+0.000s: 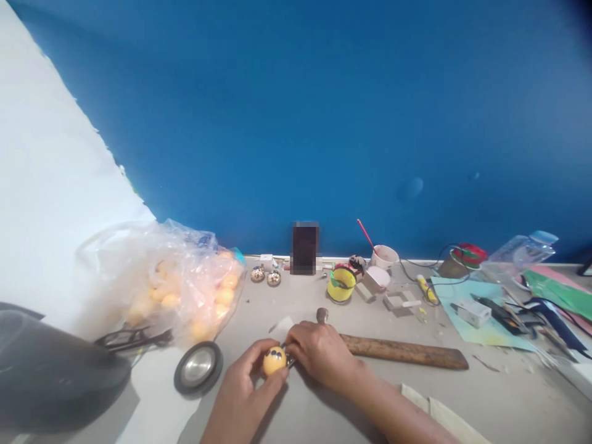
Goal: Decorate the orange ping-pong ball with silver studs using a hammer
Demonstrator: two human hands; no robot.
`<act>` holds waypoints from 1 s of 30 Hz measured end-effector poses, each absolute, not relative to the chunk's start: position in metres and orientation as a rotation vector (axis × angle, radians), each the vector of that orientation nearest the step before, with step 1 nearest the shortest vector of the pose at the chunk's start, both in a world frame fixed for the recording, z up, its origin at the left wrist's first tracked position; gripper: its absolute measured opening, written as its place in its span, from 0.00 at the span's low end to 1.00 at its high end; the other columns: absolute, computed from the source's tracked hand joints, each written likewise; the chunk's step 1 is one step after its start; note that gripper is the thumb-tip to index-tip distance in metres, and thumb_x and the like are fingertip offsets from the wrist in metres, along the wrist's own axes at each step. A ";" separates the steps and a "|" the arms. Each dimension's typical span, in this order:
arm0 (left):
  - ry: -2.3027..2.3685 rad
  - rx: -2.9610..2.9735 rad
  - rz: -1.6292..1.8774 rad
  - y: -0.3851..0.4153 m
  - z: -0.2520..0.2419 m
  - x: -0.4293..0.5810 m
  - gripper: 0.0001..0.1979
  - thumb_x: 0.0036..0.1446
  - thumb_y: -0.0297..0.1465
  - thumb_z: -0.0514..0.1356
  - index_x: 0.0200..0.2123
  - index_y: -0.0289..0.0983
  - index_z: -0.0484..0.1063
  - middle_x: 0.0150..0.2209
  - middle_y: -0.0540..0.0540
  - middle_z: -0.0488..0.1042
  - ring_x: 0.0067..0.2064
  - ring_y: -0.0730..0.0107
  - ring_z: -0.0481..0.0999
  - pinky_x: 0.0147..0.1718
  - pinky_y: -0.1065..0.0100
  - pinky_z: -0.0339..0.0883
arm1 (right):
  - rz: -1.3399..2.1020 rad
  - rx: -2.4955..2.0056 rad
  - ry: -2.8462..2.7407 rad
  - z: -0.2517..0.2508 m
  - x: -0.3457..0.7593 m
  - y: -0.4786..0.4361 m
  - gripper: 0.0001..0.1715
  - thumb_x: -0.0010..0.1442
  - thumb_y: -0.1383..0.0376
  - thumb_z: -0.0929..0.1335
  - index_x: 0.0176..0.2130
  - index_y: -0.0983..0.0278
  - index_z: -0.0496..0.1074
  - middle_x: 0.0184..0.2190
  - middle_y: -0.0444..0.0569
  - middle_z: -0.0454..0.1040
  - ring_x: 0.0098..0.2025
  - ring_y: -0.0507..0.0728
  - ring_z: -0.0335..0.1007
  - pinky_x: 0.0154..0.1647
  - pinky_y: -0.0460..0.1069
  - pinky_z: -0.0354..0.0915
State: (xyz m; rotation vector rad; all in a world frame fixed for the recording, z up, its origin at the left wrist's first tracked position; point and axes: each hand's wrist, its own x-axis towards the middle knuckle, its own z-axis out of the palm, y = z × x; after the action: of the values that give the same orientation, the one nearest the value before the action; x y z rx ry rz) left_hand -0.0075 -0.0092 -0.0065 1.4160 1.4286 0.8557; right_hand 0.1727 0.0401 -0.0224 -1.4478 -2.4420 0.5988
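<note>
My left hand (243,385) is closed round a small orange ball (274,361) with dark painted spots, holding it just above the grey table (296,419). My right hand (319,354) is closed right beside the ball, pinching a small metal tool (289,360) whose tip touches the ball. Most of the tool is hidden in the fingers. A hammer with a long wooden handle (402,351) lies on the table just behind my right hand.
A clear plastic bag of orange balls (180,290) sits at the left, with a round metal lid (198,368) and spectacles (132,338) near it. Cups, a yellow tub (341,285), glue, papers and cables crowd the back and right. A blue wall stands behind.
</note>
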 end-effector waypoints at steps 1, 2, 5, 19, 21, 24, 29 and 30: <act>1.425 1.424 0.854 -0.009 -0.008 -0.008 0.17 0.53 0.43 0.63 0.42 0.40 0.78 0.40 0.46 0.82 0.43 0.56 0.80 0.43 0.66 0.72 | 0.653 -1.433 -2.389 -0.021 0.173 0.040 0.07 0.64 0.67 0.67 0.38 0.64 0.76 0.36 0.50 0.80 0.37 0.55 0.74 0.37 0.47 0.59; 1.424 1.431 0.850 -0.009 -0.008 -0.008 0.17 0.54 0.43 0.63 0.42 0.40 0.77 0.40 0.46 0.82 0.42 0.56 0.80 0.42 0.66 0.72 | 0.727 -1.413 -2.319 -0.020 0.173 0.040 0.07 0.63 0.68 0.67 0.36 0.64 0.77 0.35 0.49 0.80 0.37 0.55 0.74 0.37 0.47 0.59; 1.419 1.435 0.840 -0.007 -0.010 -0.008 0.17 0.55 0.44 0.63 0.42 0.38 0.77 0.38 0.45 0.81 0.41 0.56 0.79 0.39 0.66 0.72 | 1.067 -1.341 -1.983 -0.015 0.174 0.041 0.07 0.60 0.69 0.68 0.32 0.65 0.77 0.31 0.47 0.80 0.34 0.54 0.73 0.36 0.46 0.62; 1.271 1.129 0.916 -0.009 0.006 -0.003 0.17 0.49 0.43 0.65 0.36 0.38 0.72 0.24 0.53 0.66 0.24 0.73 0.64 0.23 0.73 0.57 | 1.588 -1.149 -1.321 -0.008 0.169 0.038 0.10 0.54 0.60 0.71 0.30 0.66 0.74 0.22 0.42 0.73 0.20 0.46 0.58 0.21 0.43 0.54; 1.254 1.123 0.880 -0.009 0.004 -0.003 0.16 0.52 0.45 0.63 0.30 0.39 0.67 0.20 0.57 0.57 0.21 0.76 0.57 0.21 0.74 0.50 | 1.588 -1.130 -1.353 -0.006 0.166 0.034 0.08 0.53 0.63 0.71 0.30 0.66 0.74 0.22 0.42 0.73 0.20 0.46 0.60 0.22 0.43 0.55; 1.303 1.209 0.847 -0.009 0.003 -0.004 0.17 0.54 0.45 0.62 0.27 0.38 0.66 0.19 0.57 0.54 0.22 0.76 0.55 0.22 0.74 0.49 | 1.595 -1.110 -1.402 -0.002 0.162 0.029 0.07 0.53 0.64 0.71 0.30 0.67 0.74 0.20 0.41 0.71 0.19 0.47 0.58 0.21 0.43 0.54; 1.363 1.306 0.836 -0.011 0.006 -0.005 0.18 0.55 0.46 0.61 0.28 0.37 0.71 0.19 0.56 0.57 0.24 0.75 0.56 0.24 0.72 0.50 | 1.602 -1.124 -1.428 0.001 0.160 0.026 0.09 0.53 0.62 0.72 0.29 0.67 0.74 0.20 0.41 0.69 0.19 0.47 0.57 0.21 0.44 0.53; 1.364 1.299 0.840 -0.012 0.007 -0.005 0.17 0.55 0.46 0.62 0.28 0.37 0.72 0.19 0.56 0.57 0.24 0.74 0.56 0.24 0.72 0.50 | 1.598 -1.126 -1.437 0.002 0.161 0.026 0.09 0.53 0.62 0.72 0.29 0.67 0.74 0.20 0.41 0.70 0.20 0.47 0.57 0.21 0.44 0.53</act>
State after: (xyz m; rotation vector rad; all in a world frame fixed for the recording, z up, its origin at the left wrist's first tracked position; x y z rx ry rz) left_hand -0.0050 -0.0118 0.0065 1.2992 1.3640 0.8398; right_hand 0.1608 0.0257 0.0022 -1.1263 -1.4374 1.5978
